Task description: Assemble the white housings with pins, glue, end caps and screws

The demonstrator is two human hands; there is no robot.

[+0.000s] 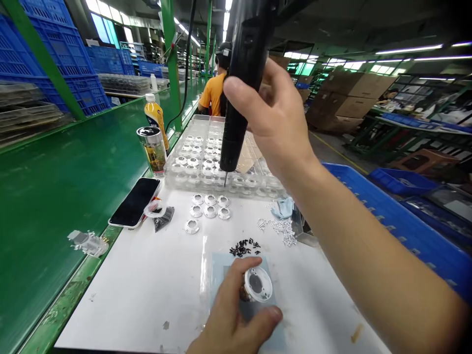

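My right hand [275, 115] is wrapped round a black electric screwdriver [241, 83] that hangs from above, its bit tip raised over the table. My left hand [230, 317] pinches a small round white plastic part [258, 284] with a dark centre, held on a grey mat [221, 268] near the front edge. A little heap of black screws [244, 247] lies just beyond the part, and a scatter of white screws [280, 227] to its right. Several finished white rings [210, 206] sit in rows further back.
A clear tray [206, 157] of white rings stands behind. A phone [134, 201], a tape roll [155, 209], a glass jar [152, 147] and a yellow bottle [155, 115] line the left. Green conveyor [55, 187] left, blue crate [387, 206] right. A person in orange [213, 93] works beyond.
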